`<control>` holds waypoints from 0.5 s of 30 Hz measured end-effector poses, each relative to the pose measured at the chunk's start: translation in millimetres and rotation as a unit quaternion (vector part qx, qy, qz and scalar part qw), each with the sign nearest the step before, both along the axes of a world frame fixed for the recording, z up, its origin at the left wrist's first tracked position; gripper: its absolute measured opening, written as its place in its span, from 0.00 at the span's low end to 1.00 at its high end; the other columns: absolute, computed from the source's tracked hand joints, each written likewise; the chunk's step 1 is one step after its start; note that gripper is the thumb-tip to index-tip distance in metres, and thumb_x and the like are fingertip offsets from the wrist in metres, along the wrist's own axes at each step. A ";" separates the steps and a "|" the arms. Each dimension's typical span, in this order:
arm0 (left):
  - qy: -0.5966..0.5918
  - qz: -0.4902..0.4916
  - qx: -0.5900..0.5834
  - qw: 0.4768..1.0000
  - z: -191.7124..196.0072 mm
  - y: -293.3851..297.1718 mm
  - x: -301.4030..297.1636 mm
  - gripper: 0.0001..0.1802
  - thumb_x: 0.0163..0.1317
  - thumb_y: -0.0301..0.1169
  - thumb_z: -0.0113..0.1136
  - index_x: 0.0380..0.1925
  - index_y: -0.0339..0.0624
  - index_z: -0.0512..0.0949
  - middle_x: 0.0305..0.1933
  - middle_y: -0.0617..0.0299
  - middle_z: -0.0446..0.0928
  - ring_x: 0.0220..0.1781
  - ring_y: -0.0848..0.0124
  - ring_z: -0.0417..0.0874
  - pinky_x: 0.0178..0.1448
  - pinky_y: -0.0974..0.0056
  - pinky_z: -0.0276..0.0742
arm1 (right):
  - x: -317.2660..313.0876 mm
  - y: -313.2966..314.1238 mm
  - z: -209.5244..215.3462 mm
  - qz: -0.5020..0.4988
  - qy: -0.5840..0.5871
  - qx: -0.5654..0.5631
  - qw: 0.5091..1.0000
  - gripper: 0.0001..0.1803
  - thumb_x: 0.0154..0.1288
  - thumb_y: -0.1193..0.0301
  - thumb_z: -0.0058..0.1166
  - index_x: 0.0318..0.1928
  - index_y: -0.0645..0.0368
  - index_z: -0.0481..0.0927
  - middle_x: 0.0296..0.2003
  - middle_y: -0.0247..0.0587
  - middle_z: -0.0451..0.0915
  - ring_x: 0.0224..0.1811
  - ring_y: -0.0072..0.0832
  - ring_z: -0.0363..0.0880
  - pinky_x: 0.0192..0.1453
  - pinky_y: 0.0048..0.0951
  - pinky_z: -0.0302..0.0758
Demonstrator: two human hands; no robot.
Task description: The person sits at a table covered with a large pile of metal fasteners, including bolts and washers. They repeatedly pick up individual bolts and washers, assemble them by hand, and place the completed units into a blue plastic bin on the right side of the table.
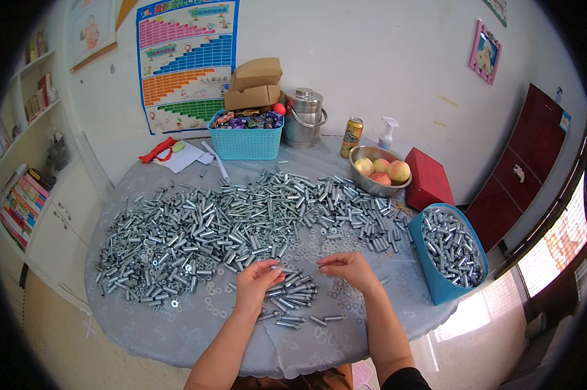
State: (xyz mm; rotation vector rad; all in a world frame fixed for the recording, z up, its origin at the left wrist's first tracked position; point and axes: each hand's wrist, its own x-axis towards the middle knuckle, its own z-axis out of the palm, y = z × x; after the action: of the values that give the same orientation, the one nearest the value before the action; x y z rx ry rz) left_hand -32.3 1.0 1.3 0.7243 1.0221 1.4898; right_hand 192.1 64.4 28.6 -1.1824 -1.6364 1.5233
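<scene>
My left hand (257, 283) pinches a silvery metal anchor bolt (278, 268) by one end, its other end pointing right. Across a small gap, my right hand (346, 268) is closed at the fingertips on something small and dark that I cannot make out. Just below and between the hands lies a small pile of anchor bolts (294, 294), with a few single ones nearer me. Beyond both hands spreads a broad heap of loose metal sleeves and bolts (209, 218). Flat washers (313, 244) lie scattered by the right hand.
A blue tub (434, 273) full of metal sleeves stands at the right of the cloth-covered table (196, 331). Farther back are a fruit bowl (371, 184), a red box (428, 179), a can (352, 138), a spray bottle (387, 133), a steel pot (304, 117) and a turquoise basket (246, 142).
</scene>
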 end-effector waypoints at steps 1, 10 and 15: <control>-0.025 -0.003 -0.017 1.000 -0.8 -0.3 -0.7 0.11 0.55 0.19 0.58 0.40 0.30 0.76 0.37 0.53 0.79 0.36 0.69 0.82 0.43 0.69 0.81 | -3.3 -2.2 2.9 0.002 0.049 -0.017 0.999 0.12 0.54 0.77 0.59 0.41 0.64 0.80 0.33 0.37 0.82 0.36 0.18 0.78 0.41 0.17 0.72; -0.047 -0.005 -0.030 0.998 -1.8 1.0 -2.0 0.11 0.55 0.19 0.58 0.40 0.30 0.75 0.35 0.55 0.78 0.35 0.69 0.81 0.42 0.69 0.81 | 1.2 7.5 -17.0 -0.052 0.026 0.023 0.998 0.11 0.52 0.77 0.61 0.38 0.64 0.81 0.31 0.35 0.81 0.34 0.18 0.77 0.39 0.18 0.73; -0.055 -0.003 -0.034 0.998 -2.1 0.8 -1.8 0.11 0.55 0.19 0.58 0.40 0.30 0.75 0.35 0.54 0.78 0.35 0.68 0.81 0.42 0.69 0.82 | -0.3 9.3 -22.0 -0.075 -0.067 0.070 0.992 0.11 0.53 0.76 0.61 0.38 0.65 0.80 0.28 0.35 0.81 0.31 0.18 0.77 0.35 0.19 0.73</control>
State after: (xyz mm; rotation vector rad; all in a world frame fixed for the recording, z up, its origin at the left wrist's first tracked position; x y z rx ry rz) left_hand -34.2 1.8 -0.8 0.5913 0.9810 1.4663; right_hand 191.8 73.7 6.6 -1.3217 -1.6714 1.2391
